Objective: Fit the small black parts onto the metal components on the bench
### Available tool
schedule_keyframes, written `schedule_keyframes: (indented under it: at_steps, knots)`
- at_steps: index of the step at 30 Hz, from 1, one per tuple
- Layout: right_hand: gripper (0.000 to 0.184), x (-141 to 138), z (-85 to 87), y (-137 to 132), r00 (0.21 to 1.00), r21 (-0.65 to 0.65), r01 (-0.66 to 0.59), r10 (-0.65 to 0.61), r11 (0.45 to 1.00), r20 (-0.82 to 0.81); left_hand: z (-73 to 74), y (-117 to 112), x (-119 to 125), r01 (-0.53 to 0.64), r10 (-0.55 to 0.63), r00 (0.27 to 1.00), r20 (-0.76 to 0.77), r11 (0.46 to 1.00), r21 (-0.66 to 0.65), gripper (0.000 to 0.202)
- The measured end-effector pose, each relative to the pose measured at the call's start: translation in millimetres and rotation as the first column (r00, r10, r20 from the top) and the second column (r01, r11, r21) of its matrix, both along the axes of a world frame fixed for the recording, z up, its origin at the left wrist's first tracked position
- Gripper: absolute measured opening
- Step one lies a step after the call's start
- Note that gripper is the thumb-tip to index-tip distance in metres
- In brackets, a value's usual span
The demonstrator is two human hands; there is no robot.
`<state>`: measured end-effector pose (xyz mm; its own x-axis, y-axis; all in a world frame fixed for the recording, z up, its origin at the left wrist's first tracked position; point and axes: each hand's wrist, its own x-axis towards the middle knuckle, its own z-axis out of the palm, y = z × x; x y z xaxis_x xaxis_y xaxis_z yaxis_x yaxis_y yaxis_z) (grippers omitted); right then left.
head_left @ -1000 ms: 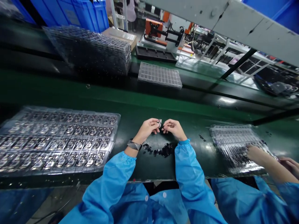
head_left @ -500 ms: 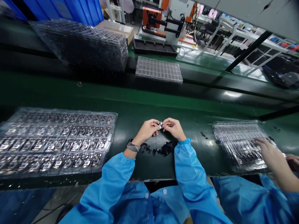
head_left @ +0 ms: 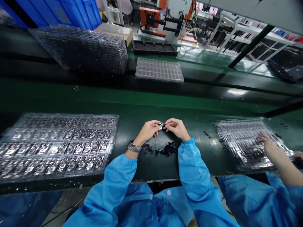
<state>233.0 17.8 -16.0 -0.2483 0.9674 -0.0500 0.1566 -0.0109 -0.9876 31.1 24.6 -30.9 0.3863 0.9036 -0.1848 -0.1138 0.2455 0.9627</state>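
Note:
Between my fingertips, above the green bench, is a small circuit board [head_left: 161, 125] with shiny metal parts. My left hand [head_left: 150, 130] pinches its left side. My right hand [head_left: 175, 127] is closed at its right edge, its thumb and forefinger pressed together; whether a small dark piece is in that pinch I cannot make out. Below my hands lies a loose pile of small black pieces [head_left: 168, 149]. To my left, a clear plastic tray [head_left: 115, 126] holds rows of similar circuit boards.
A co-worker's hand [head_left: 272, 148] reaches over another clear tray [head_left: 220, 125] at right. A few black bits [head_left: 206, 134] lie between us. On the shelf behind are a tall stack of clear trays [head_left: 94, 53], a single clear tray [head_left: 158, 70] and a black tray [head_left: 153, 48].
The circuit board has turned and tilted slightly between my fingers. My hands stay close together in the same place. The co-worker's hand at right has shifted a little.

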Motion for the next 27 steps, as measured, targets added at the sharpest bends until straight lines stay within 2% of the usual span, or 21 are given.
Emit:
schedule_keyframes:
  at_steps: [10, 19, 27]
  knots:
    - [0.025, 1.9, -4.2, 1.8, 1.0, 0.039, -0.017, 0.017, 0.999, -0.003, -0.7, -0.9, 2.3, 0.044, -0.044, 0.998, -0.041, 0.999, -0.005, 0.031]
    - [0.02, 2.7, -8.9, 2.2, 1.0, 0.021, -0.024, 0.024, 0.999, 0.001, 0.0, -0.4, 1.4, 0.022, -0.023, 0.999, -0.049, 1.0, -0.012, 0.027]
    - [0.019, 3.3, -9.5, 2.2, 0.999, 0.027, -0.027, 0.027, 0.999, 0.022, -3.5, -0.4, 2.3, 0.056, -0.057, 0.996, -0.075, 0.998, -0.008, 0.025]
